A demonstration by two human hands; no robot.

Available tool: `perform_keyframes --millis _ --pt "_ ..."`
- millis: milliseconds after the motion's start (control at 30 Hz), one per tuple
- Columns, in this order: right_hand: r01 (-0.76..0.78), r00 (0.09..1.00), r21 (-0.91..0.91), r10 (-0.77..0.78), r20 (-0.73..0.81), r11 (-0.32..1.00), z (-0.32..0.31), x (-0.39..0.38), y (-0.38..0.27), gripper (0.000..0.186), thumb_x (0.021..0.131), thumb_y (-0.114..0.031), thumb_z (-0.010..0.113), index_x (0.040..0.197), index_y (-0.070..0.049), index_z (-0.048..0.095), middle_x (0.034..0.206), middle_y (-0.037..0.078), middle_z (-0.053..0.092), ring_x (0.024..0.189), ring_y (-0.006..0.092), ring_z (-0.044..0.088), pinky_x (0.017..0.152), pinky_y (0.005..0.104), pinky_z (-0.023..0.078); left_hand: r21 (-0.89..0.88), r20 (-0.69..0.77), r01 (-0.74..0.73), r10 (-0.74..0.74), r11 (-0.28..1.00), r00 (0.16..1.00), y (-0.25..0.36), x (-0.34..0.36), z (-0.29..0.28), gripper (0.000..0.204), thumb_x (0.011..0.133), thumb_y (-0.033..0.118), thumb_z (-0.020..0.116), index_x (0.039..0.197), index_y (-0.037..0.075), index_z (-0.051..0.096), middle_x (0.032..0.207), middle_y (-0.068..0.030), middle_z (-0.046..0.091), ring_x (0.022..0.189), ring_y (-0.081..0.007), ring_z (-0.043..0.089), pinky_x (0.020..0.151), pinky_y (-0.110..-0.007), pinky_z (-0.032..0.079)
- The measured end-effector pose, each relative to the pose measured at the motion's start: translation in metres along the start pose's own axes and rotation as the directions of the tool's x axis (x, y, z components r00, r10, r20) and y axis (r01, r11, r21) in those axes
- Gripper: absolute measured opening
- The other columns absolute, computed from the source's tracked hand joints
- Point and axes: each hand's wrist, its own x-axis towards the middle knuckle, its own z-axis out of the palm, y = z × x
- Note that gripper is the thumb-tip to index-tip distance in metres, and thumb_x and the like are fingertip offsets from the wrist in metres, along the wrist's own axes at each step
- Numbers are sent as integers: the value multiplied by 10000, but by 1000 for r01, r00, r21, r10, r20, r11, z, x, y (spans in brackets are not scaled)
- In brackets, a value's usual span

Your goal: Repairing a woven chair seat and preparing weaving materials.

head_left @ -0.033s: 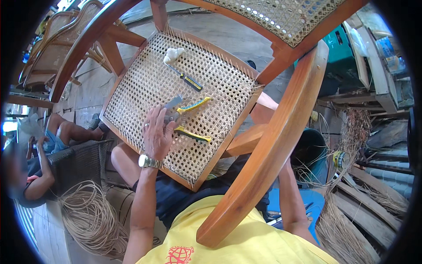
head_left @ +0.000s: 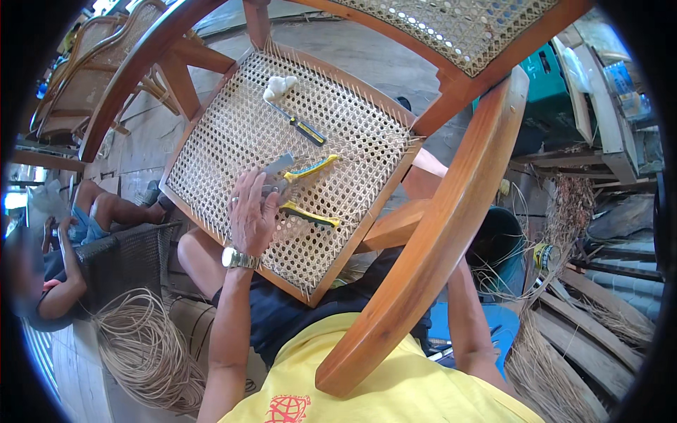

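Observation:
My left hand lies on the woven cane seat of a wooden chair, fingers extended and slightly bent, touching the head of yellow-handled pliers. A flat grey blade is just beyond my fingertips. Higher on the seat are a screwdriver with a dark-and-yellow handle and a white lump. Loose cane ends stick up along the seat's edges. My right forearm runs up behind the curved wooden armrest, which hides the hand.
At left, another person sits beside cane-backed chairs, above a coil of rattan. To the right are a green crate, a dark bucket, fibre bundles, planks and a blue surface.

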Motion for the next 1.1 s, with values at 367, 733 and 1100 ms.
perform_keyframes --millis 367,733,1100 --pt "-154 988 16 154 15 988 -1 20 11 270 1151 -190 539 1309 4 638 1164 78 678 1036 160 640 920 311 508 -296 -43 175 -196 939 980 -35 -9 -19 332 989 32 704 1318 72 710 1239 -157 750 1096 -342 732 984 -443 568" --pt "-140 969 135 164 -183 981 -72 8 -42 334 1164 -226 509 1367 17 617 1276 116 678 1159 188 642 1029 341 499 -196 -101 137 -159 971 982 2 22 -16 351 970 305 782 1206 54 717 1235 -142 716 1170 -340 658 1001 -476 488" --pt "574 801 -141 -516 304 807 -60 81 -156 633 1090 -587 451 1128 -24 737 1142 157 705 1169 371 636 1129 476 398 -105 43 225 -221 969 974 -35 53 1 224 949 237 762 1098 78 815 1200 -89 738 1043 -279 713 908 -437 544"
